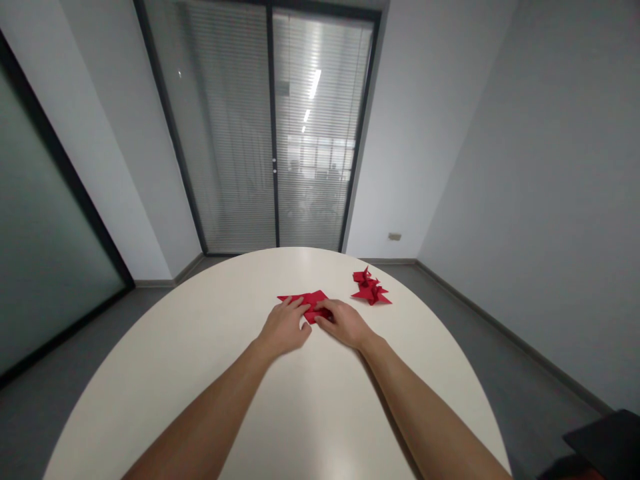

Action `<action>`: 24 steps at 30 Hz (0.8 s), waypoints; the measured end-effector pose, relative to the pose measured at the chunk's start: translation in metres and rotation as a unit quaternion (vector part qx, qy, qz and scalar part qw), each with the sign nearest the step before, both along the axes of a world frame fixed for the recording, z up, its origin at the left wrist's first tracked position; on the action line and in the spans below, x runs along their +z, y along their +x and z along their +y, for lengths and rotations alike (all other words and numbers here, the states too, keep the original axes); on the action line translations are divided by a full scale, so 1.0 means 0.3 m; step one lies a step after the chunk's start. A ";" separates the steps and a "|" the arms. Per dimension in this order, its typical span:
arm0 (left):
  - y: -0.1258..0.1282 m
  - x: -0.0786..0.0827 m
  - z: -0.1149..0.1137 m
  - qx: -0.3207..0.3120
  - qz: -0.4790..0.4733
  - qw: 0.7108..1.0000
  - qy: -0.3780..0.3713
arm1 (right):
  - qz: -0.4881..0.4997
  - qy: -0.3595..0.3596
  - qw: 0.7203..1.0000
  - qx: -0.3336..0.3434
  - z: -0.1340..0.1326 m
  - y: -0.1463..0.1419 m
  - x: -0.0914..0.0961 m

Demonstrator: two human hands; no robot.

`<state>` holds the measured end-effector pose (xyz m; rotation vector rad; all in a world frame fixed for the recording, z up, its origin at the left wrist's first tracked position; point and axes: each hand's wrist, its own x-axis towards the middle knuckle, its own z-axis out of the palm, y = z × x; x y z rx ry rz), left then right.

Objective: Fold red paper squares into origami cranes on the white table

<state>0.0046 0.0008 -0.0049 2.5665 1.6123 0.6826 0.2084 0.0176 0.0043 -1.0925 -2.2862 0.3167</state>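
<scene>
A partly folded piece of red origami paper (316,296) lies on the round white table (200,347), with a pointed end out to the left. My left hand (284,327) rests on its left part, fingers stretched out flat and the thumb apart. On the right side, my right hand (346,321) has its fingers curled over the paper's edge, thumb near the lower flap, closed on it. Both hands cover parts of the folds. Beyond my right hand sit red folded paper figures (371,292) with pointed tips, close together and overlapping in view.
The table's curved far edge (300,249) lies beyond the paper. A glass partition with blinds (235,133) stands behind it, and a wall socket (395,237) is at the back right. A dark object (607,440) shows at the lower right corner.
</scene>
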 end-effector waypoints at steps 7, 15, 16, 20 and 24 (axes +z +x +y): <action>-0.003 -0.015 0.017 -0.011 -0.022 1.000 0.014 | 0.011 0.003 0.998 0.056 -0.007 0.000 0.008; 0.003 -0.003 0.008 0.006 -0.004 1.000 0.020 | -0.012 0.006 1.000 0.002 -0.004 -0.010 0.008; 0.003 0.002 0.006 0.006 -0.007 1.000 0.024 | -0.012 0.000 1.000 -0.008 -0.007 -0.011 0.011; 0.001 0.019 0.006 0.003 -0.018 0.999 0.038 | 0.002 -0.035 0.999 -0.033 -0.022 -0.013 0.020; -0.004 0.031 0.012 0.029 -0.002 0.999 0.033 | 0.020 -0.055 0.997 -0.040 -0.031 -0.011 0.024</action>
